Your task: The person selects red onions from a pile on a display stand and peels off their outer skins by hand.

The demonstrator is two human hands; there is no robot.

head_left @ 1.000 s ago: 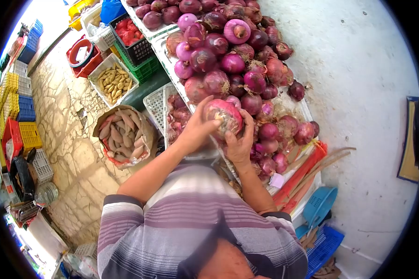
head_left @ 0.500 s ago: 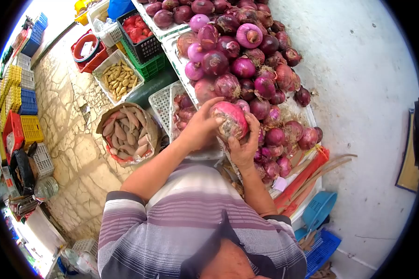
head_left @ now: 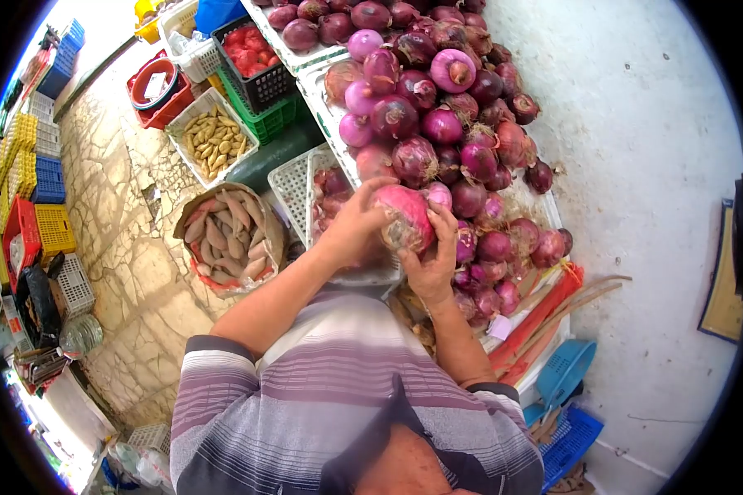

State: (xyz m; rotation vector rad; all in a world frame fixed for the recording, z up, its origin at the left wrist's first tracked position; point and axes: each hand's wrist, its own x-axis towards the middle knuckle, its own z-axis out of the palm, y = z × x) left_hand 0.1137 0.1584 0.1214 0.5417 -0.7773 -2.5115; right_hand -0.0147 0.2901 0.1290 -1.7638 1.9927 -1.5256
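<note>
A large red onion [head_left: 406, 213] is between my two hands, its outer skin bright pink-red with a brown, dirty patch facing me. My left hand [head_left: 357, 221] wraps its left side, the thumb lying on the brown patch. From the right and below, my right hand [head_left: 434, 262] grips it with fingers and thumb curled round it. Just beyond my hands, a heap of red onions [head_left: 437, 124] fills white trays, some glossy purple, others in dry papery skin. More onions lie in a white plastic crate [head_left: 312, 216] left of my hands.
On the left stand a sack of sweet potatoes [head_left: 227, 235], a crate of small yellowish tubers [head_left: 215, 142] and a black crate [head_left: 264, 87] with red-wrapped produce. A wall [head_left: 636, 165] runs along the right. A blue basket [head_left: 565, 371] and sticks [head_left: 570, 309] are at lower right.
The view has shifted slightly, so the onion heap appears a little right and lower. Both hands still hold the onion, which looks slightly turned.
</note>
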